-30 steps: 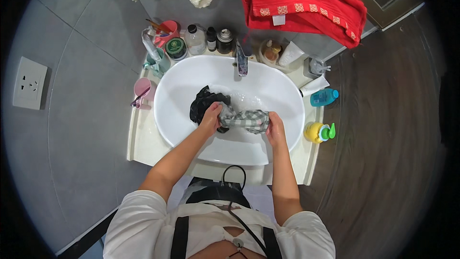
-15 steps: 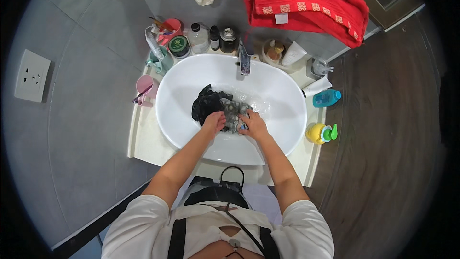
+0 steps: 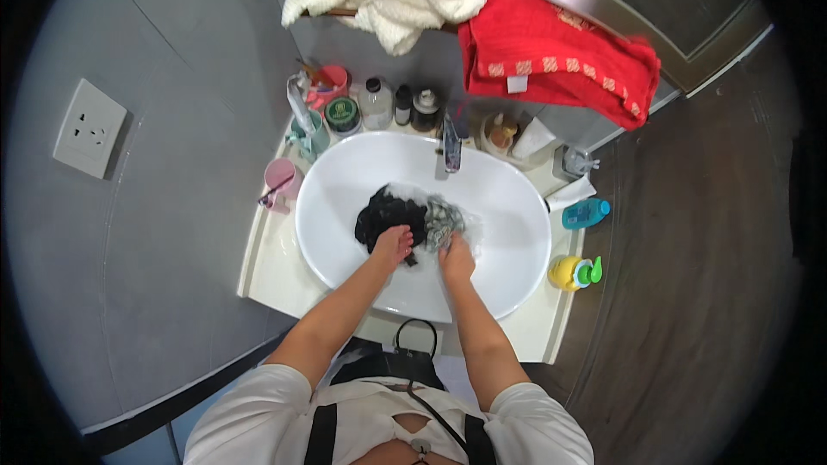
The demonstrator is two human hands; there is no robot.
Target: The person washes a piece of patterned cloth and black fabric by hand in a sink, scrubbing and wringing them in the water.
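A white oval sink (image 3: 508, 207) holds a wet black cloth (image 3: 379, 213) and, against its right side, a bunched grey patterned cloth (image 3: 442, 217), with suds around them. My left hand (image 3: 394, 245) rests over the near edge of the black cloth, palm turned inward, its fingers loosely extended and gripping nothing visible. On the near side of the grey cloth, my right hand (image 3: 457, 260) has its fingers closed on the fabric; some fingertips are hidden by it.
A faucet (image 3: 451, 145) rises at the sink's far rim. Bottles, a green-lidded jar (image 3: 343, 115) and cups line the back left. A blue bottle (image 3: 586, 213) and a yellow pump bottle (image 3: 568, 273) stand right. White (image 3: 405, 4) and red towels (image 3: 560, 52) hang above.
The grey cloth has gone from spread out to bunched up, and my right hand has closed on it. My left hand lies more over the black cloth. The whole view has shifted.
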